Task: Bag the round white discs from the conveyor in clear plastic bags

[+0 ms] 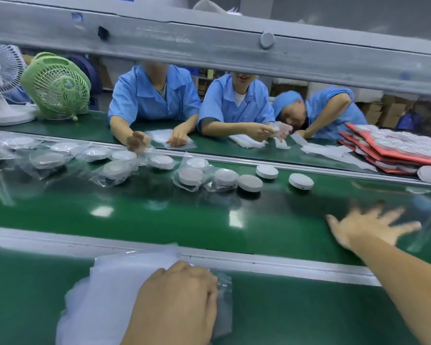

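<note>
Arm stretched from lower right far across the belt (159, 215); right hand (368, 226) palm down and blurred, fingers splayed wide, gripping nothing, just over the green surface. Left hand (179, 300) low on the near desk (296, 307), knuckles up, fingers curled over the edge of the bags (115, 290), holding the stack down. Bare discs (301, 181) on the belt's far side, well apart from the right hand; bagged discs (190, 176) further left.
</note>
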Demonstrator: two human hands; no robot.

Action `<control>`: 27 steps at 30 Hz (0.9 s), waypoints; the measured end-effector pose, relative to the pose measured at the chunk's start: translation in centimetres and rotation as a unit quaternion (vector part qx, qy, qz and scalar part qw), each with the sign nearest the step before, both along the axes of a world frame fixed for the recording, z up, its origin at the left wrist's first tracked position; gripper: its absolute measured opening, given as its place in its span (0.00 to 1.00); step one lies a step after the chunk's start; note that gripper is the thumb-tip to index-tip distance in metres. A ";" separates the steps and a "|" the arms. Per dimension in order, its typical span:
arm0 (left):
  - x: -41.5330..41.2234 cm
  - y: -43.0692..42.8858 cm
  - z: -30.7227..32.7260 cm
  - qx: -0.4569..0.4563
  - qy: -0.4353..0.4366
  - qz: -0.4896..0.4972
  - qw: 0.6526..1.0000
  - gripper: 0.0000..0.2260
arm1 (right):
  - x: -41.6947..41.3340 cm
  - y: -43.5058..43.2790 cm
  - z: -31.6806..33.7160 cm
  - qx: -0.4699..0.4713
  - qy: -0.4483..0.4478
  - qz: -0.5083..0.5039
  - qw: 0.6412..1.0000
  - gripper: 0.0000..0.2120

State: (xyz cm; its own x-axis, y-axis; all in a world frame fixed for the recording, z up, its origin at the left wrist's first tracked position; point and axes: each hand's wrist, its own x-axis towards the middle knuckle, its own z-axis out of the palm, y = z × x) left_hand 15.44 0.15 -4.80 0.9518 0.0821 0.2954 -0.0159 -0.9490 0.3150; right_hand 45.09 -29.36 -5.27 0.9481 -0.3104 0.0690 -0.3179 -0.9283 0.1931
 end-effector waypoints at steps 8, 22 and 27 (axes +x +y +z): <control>-0.7 0.7 -0.3 -0.074 -0.039 0.083 0.993 0.09 | -4.2 -2.2 3.2 0.168 -0.035 0.315 0.933 0.17; -0.9 0.4 0.8 -0.511 0.015 -0.156 0.845 0.18 | -20.8 11.9 1.1 0.624 -0.125 0.506 0.583 0.14; -0.2 -1.3 0.2 -0.484 -0.222 -0.016 0.846 0.09 | -21.4 13.3 1.4 0.647 0.131 0.491 0.569 0.13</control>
